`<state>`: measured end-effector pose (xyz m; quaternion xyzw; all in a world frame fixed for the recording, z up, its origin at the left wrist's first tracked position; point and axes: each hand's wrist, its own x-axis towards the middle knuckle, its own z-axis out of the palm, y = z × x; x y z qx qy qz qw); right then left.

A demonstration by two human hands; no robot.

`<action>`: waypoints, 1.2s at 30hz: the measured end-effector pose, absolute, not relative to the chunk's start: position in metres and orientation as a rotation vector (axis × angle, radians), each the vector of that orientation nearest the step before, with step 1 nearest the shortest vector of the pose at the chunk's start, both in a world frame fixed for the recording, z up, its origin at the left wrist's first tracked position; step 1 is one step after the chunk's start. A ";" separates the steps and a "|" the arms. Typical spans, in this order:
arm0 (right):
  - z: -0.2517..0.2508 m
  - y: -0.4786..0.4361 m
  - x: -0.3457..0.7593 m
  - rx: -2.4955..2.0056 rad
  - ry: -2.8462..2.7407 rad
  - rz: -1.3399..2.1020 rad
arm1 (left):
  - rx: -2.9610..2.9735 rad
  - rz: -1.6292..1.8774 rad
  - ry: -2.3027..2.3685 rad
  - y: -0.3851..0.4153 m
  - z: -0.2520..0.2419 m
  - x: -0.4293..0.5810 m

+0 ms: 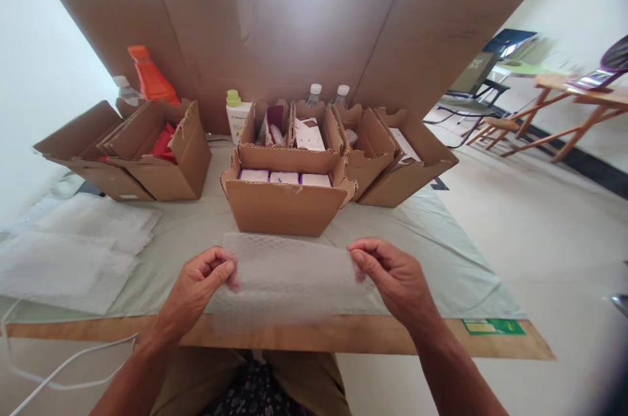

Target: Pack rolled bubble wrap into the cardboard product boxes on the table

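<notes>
A translucent sheet of bubble wrap (292,275) is stretched between my two hands above the front of the table. My left hand (209,277) pinches its left edge between thumb and fingers. On the opposite edge, my right hand (387,272) grips it the same way. The lower part of the sheet is blurred and hangs toward the table's wooden front edge (275,334). Just beyond the wrap stands a cardboard box (282,207) with three white-topped packages (284,178) in it. More bubble wrap sheets (63,259) lie in a stack at the left.
Cardboard boxes (181,167) stand back left, others (407,174) back right. Behind them rise an orange bottle (151,76), a white bottle with a green cap (237,118) and a tall cardboard panel (279,36). A white cable (73,357) hangs front left.
</notes>
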<state>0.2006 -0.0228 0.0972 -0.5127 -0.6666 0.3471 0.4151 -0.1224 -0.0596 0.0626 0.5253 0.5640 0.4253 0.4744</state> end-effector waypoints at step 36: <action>-0.001 -0.100 0.243 -1.297 -2.511 -0.085 | 2.543 0.455 1.519 -0.091 -0.011 -0.111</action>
